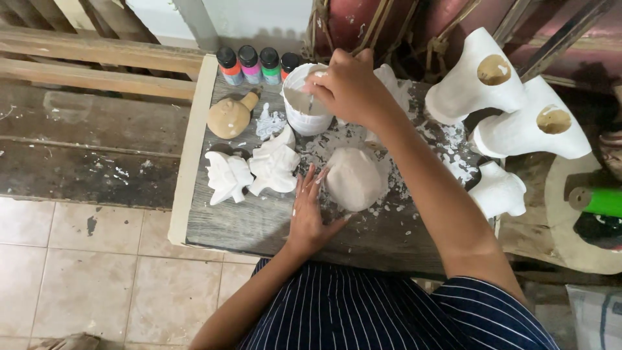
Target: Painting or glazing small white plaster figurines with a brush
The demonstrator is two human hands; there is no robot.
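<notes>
The right hand (346,84) is over a white pot (306,104) at the far side of the table (259,223). Its fingers are pinched together on a thin brush (311,102) whose tip dips into the pot's white paint. The left hand (310,210) lies flat on the tabletop, fingers spread and open, its fingertips touching the left edge of a round pale dome (353,178) near the table's middle. White flecks of paint spatter the wood around the dome.

Left of the dome lie two white painted figures (256,172), side by side and touching. Beyond them, farther left and far, rests an unpainted tan figure (230,116) with a small knob at its top. A small white scrap (269,123) lies between the tan figure and the pot. Four paint bottles (256,65) with black caps stand in a row at the table's far edge, just left of the pot.

To the right, three white sculpted pieces (512,110) stand off the table's right side, two of them with round tan openings. A green cylinder (599,201) lies at the far right. The person wears a dark striped garment (363,311).
</notes>
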